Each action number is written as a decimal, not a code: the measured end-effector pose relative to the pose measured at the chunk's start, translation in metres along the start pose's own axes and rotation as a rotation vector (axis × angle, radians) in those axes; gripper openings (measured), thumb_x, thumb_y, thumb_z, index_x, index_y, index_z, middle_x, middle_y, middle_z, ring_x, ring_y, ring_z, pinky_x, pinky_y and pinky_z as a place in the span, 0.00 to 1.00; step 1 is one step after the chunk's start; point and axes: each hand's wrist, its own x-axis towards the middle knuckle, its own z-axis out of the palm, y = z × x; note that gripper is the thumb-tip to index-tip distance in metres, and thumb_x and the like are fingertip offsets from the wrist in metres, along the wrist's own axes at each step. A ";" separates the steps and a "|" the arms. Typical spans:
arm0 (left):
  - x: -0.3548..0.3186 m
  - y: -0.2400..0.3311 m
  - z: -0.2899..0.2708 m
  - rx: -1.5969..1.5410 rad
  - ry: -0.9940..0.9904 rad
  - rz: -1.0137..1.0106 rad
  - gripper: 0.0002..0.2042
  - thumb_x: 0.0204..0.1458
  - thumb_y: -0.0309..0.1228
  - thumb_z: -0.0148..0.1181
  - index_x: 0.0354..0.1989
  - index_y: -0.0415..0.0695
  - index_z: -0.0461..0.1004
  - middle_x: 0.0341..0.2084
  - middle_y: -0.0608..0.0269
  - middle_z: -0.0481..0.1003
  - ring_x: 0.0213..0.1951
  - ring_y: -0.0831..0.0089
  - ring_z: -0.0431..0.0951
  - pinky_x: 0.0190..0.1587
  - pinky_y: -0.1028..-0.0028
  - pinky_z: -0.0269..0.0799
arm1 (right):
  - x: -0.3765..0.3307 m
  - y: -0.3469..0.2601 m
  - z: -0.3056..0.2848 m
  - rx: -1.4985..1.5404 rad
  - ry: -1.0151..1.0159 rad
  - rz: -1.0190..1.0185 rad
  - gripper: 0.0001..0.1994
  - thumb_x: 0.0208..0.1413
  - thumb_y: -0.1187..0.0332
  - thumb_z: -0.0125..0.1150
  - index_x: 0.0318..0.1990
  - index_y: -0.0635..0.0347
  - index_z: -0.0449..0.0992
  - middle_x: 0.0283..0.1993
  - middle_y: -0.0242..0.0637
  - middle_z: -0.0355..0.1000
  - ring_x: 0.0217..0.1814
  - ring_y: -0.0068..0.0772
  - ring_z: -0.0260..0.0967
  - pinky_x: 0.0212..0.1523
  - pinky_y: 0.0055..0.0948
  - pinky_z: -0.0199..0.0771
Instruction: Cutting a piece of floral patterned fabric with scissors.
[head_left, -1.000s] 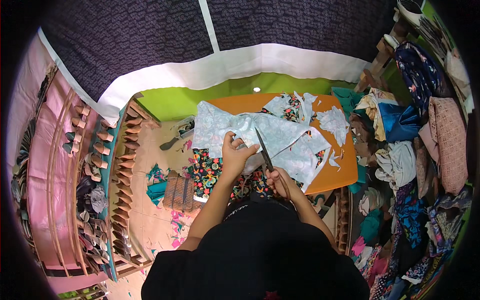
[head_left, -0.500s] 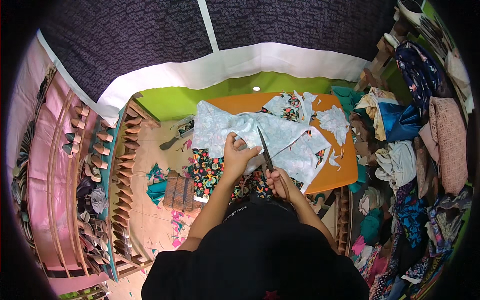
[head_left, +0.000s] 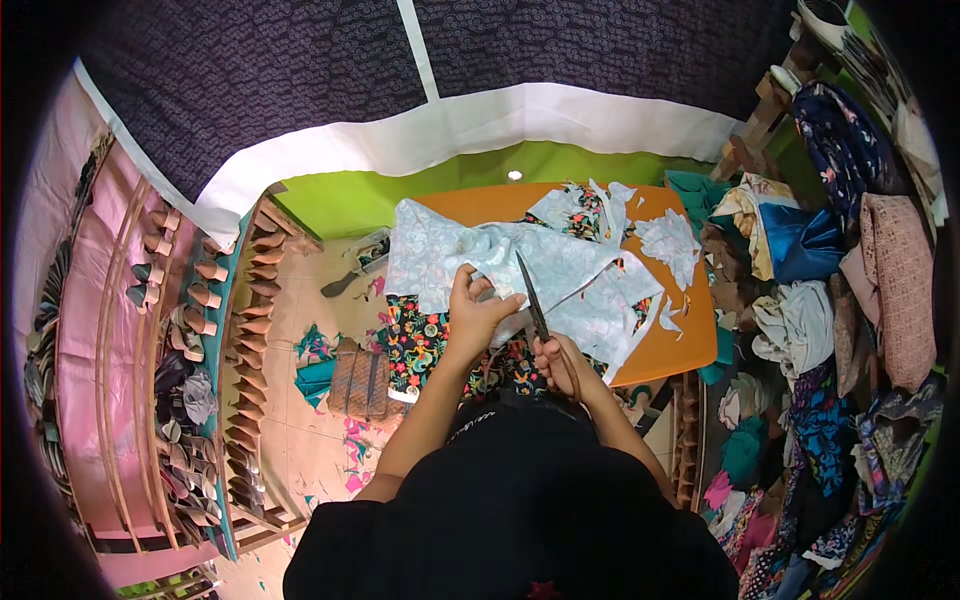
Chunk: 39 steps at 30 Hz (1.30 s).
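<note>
From my feed: L hand point(head_left: 478, 312) is gripping the pale blue printed fabric point(head_left: 560, 275), fingers curled tight on a fold of it near the table's near edge. R hand point(head_left: 556, 358) holds the scissors point(head_left: 532, 300) by the handles, fingers closed thru the loops; blades point up and away from the body, lying over the cloth just beside the L hand. Can't tell if the blades are apart or together (too thin at this res).

The fabric is spread across the orange table point(head_left: 680, 340), bunched toward the centre, w/ one corner hanging off the left end. Cut scraps point(head_left: 668, 240) of the same pale cloth lie on the right part of the table, some floral-print pieces point(head_left: 575, 205) at the far side. A dark floral cloth point(head_left: 420, 340) hangs below the table's front edge, left of my L forearm.

Right of the table: a heap of folded textiles point(head_left: 800, 250), mixed colours. Left: wooden racks point(head_left: 230, 330) w/ rows of small shapes, pink wall behind. Floor by the table has a woven bag point(head_left: 360, 380) and bits of coloured offcuts point(head_left: 352, 440).
</note>
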 end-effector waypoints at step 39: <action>-0.002 0.004 -0.004 -0.011 -0.139 -0.085 0.28 0.34 0.16 0.60 0.44 0.41 0.53 0.34 0.55 0.66 0.31 0.69 0.73 0.31 0.72 0.74 | 0.000 0.010 -0.006 0.144 -0.071 0.034 0.29 0.40 0.33 0.43 0.25 0.53 0.56 0.15 0.19 0.48 0.14 0.10 0.43 0.12 0.13 0.45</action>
